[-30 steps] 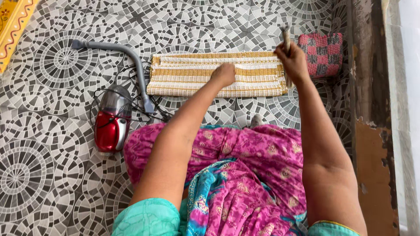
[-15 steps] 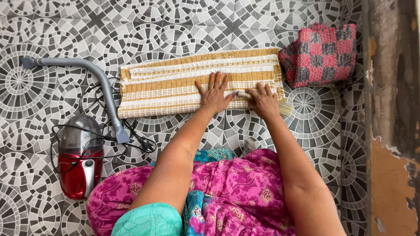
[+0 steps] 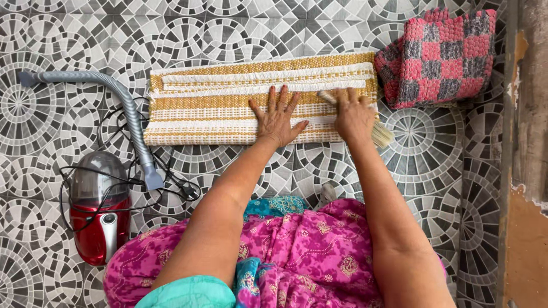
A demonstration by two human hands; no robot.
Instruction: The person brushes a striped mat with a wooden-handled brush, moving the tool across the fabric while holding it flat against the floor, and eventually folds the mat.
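Head view: your left hand (image 3: 278,118) lies flat, fingers spread, on the middle of the mat (image 3: 211,108), pressing it to the floor (image 3: 445,171). Your right hand (image 3: 354,117) sits just beside it to the right, fingers curled around a brush (image 3: 378,132); its handle tip pokes out toward the left hand and its pale bristles fan out at the mat's lower right corner, over the floor.

The mat, folded and striped yellow and white, runs across the upper centre of the frame. A pink and grey checked cloth (image 3: 442,57) lies touching its right end, in the upper right. At left, a grey hose (image 3: 123,105) curves down to a red vacuum (image 3: 100,208), with a black cord (image 3: 171,182) in loose loops near the mat's lower left corner. Your pink dress (image 3: 308,251) fills the bottom.

The risk, as I judge it: the left hand pins only the middle, so a hard stroke could bunch the free ends or slide the folded layers apart. A wide sweep could also catch the cloth or flick dust onto it.
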